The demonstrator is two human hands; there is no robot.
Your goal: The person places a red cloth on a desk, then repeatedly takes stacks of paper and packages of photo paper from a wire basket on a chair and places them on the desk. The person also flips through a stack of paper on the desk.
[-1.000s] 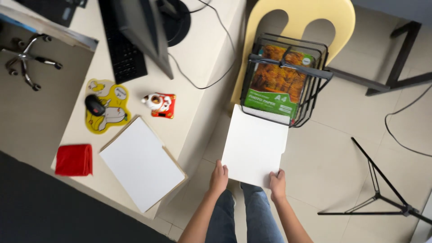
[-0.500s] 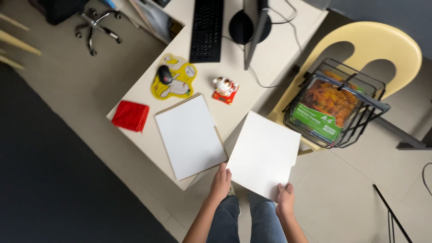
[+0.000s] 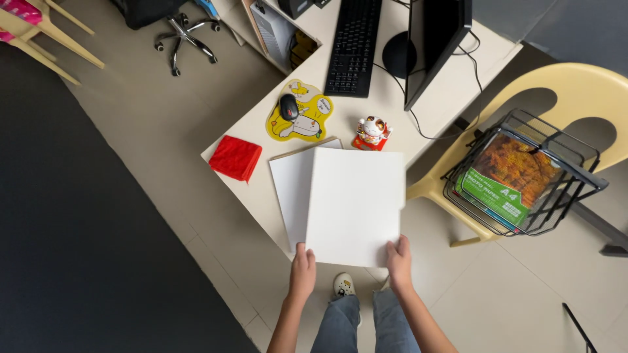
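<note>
A: Since the earlier frame the white sheet [image 3: 354, 206] has come off the open floor and over the desk [image 3: 432, 98]; half a second ago it hung beside the stack, and it now covers most of it.

B: Which stack?

A: The white paper pile [image 3: 288, 189] on the desk corner. Only its left strip shows from under the held sheet.

B: Hands?

A: Left hand [image 3: 302, 269] pinches the near edge at the left corner, fingers closed on the sheet. Right hand [image 3: 399, 260] grips the near right corner the same way. Both are shut on paper, neither is spread.

B: Long axis?

A: It runs away from the body, toward the monitor [image 3: 435, 39]. The sheet sits right of the pile and a shade skewed to it, so the edges do not line up. The left hand is the nearer one to the pile's exposed strip.

B: Surroundings?

A: Red cloth [image 3: 234, 157] to the left, cat figurine [image 3: 372, 131] just beyond the far edge, wire basket [image 3: 520, 176] with a paper pack on the yellow chair [image 3: 582, 85], well apart to the right.
</note>
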